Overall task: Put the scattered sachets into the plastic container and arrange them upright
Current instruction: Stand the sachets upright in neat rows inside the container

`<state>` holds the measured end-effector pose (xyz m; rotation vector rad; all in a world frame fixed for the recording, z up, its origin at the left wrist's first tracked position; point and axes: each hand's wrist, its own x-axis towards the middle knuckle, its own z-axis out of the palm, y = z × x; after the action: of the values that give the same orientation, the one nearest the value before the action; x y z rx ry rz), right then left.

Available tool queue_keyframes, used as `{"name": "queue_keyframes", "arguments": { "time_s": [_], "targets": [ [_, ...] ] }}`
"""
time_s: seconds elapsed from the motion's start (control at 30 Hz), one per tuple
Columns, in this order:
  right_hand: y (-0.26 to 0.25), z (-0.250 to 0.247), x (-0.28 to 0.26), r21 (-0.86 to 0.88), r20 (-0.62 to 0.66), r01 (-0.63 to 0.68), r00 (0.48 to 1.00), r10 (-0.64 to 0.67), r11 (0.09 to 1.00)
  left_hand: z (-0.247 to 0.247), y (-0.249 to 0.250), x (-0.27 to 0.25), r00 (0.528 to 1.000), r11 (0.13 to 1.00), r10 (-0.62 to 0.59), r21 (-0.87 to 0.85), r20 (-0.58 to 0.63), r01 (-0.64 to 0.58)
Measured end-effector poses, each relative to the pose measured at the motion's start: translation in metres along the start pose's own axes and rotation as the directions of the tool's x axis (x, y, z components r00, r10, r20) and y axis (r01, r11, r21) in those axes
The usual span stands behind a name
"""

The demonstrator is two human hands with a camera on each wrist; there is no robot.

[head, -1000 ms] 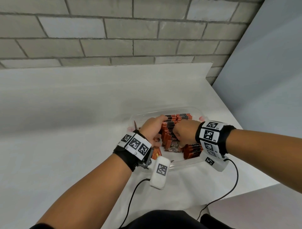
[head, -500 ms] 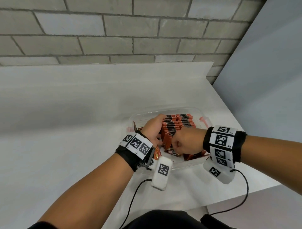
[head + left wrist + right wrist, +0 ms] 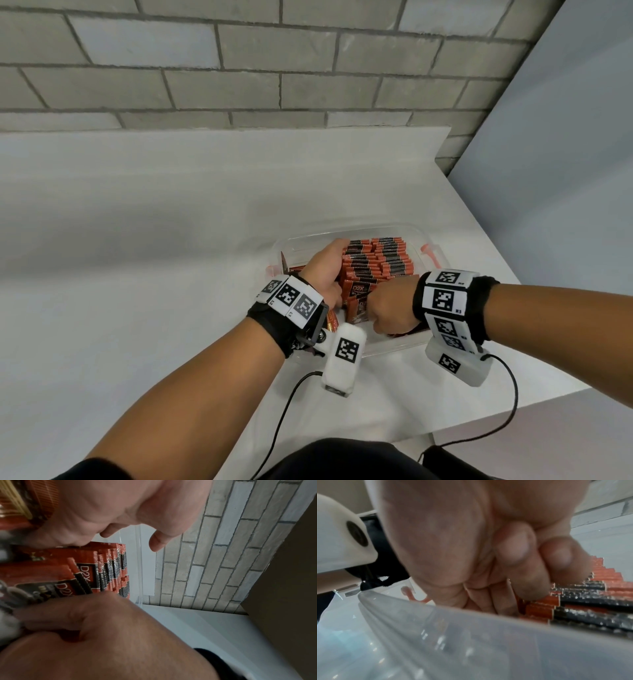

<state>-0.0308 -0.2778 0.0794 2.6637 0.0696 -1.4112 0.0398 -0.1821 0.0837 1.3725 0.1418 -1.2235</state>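
The plastic container [image 3: 356, 234] sits on the table [image 3: 144, 281] toward its right-hand corner, at about 1 o'clock from the person. Inside it, the sachets [image 3: 380, 255] stand packed on edge in rows that fill the middle and the 12 o'clock end. The left hand [image 3: 323, 270] lies in the container at the rows' 9 o'clock side, touching them. The right hand [image 3: 390, 305] is at the 5 o'clock end, against the nearest sachets. A brick wall [image 3: 274, 65] stands behind the table at 12 o'clock.
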Motion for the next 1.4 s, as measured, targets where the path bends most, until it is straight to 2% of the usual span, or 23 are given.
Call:
{"name": "queue_keyframes", "arguments": {
  "time_s": [0.27, 0.7, 1.4],
  "targets": [
    [0.0, 0.005, 0.001, 0.043, -0.067, 0.008, 0.998, -0.005, 0.999, 0.002, -0.002, 0.006, 1.0, 0.999, -0.01, -0.051, 0.024, 0.011],
    [0.004, 0.007, 0.006, 0.09, -0.103, -0.056, 0.993, 0.065, 0.994, -0.001, -0.009, 0.029, 0.994, 0.995, -0.073, -0.058, 0.077, 0.078],
    [0.013, 0.013, 0.006, 0.214, -0.154, -0.005, 0.987, 0.038, 0.977, -0.005, -0.012, 0.033, 0.985, 0.99, -0.113, -0.074, 0.133, 0.123]
  ]
}}
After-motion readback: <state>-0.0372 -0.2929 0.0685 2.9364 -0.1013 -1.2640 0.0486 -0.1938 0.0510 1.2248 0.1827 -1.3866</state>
